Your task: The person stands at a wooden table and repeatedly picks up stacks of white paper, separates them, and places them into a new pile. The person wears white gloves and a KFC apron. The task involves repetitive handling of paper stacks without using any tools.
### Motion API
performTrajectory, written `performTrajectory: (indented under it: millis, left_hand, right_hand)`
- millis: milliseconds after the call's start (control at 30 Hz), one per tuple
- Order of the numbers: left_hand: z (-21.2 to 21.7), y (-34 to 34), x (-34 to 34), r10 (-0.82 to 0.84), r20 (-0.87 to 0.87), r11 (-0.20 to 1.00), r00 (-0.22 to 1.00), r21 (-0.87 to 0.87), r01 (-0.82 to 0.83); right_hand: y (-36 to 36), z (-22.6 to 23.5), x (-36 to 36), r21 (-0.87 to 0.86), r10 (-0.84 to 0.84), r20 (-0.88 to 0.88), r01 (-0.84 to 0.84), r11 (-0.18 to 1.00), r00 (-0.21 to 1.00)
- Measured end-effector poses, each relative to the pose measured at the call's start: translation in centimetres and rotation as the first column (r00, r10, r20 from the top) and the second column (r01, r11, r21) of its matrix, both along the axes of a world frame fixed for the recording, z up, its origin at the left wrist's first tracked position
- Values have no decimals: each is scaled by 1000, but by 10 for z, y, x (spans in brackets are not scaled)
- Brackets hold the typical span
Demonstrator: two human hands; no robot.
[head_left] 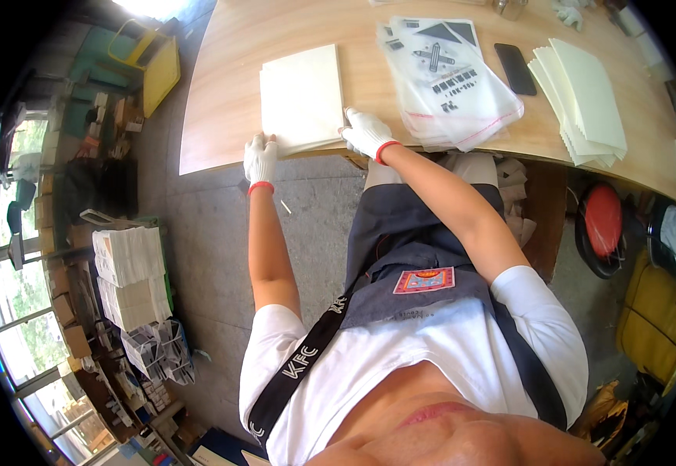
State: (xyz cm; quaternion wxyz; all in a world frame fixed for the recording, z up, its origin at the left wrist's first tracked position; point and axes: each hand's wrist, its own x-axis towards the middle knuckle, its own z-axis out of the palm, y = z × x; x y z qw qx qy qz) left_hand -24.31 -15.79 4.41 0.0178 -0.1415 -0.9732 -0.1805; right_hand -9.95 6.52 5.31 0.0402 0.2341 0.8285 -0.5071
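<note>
both gloved hands, left hand [260, 158] and right hand [366, 132], grip cream sheet stack [300, 99].

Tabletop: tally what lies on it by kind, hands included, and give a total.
Gloved hands: 2, left hand and right hand, both at the near edge of the cream sheet stack
Cream sheet stacks: 2, that one and a fanned stack
Pile of clear printed bags: 1
Black phone: 1
Total: 6, on the wooden table

Head camera, 1 view: looks steeply down, near table [221, 70] edge.
</note>
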Motion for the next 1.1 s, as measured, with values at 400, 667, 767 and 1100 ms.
performTrajectory:
  millis: [400,667,767,1100]
  left_hand:
    - [-9,-1,8,-131,28,989,991,78,128]
    - [25,27,56,-60,-529,975,847,150,163]
    - [39,64,93,-233,-540,873,809,250,419]
    - [21,250,199,-933,-173,334,315,-94,938]
  right_hand:
    - [11,35,50,-345,-32,-85,0,939,996]
    - [149,75,252,-441,-809,-299,678,588,506]
    - [229,68,326,-361,-876,-302,806,470,376]
    - [310,49,337,-605,-947,39,761,232,320]
